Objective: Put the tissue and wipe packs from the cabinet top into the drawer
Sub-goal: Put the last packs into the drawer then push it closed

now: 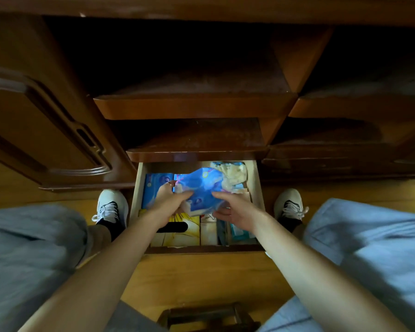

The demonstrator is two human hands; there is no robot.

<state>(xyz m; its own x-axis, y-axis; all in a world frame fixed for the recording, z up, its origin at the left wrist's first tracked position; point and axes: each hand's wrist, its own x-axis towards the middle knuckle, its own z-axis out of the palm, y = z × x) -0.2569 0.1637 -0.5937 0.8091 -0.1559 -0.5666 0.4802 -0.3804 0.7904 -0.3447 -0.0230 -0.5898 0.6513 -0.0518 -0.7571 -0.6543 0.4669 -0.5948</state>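
Two bare forearms are stretched forward between two knees in grey-blue trousers, above a dark wooden stool [207,316] at the bottom edge. One blue tissue pack [201,190] is held over the open drawer [258,185] by both hands: the left hand [169,200] has its fingers curled round the pack's left end, and the right hand [233,208] grips the lower right edge, thumb on top. Inside the drawer, one more blue pack [153,188], one yellow tissue box [185,226] and what seem to be several pale wipe packs [235,172] are seen, blurred. Two white sneakers [112,206] flank the drawer on the wooden floor.
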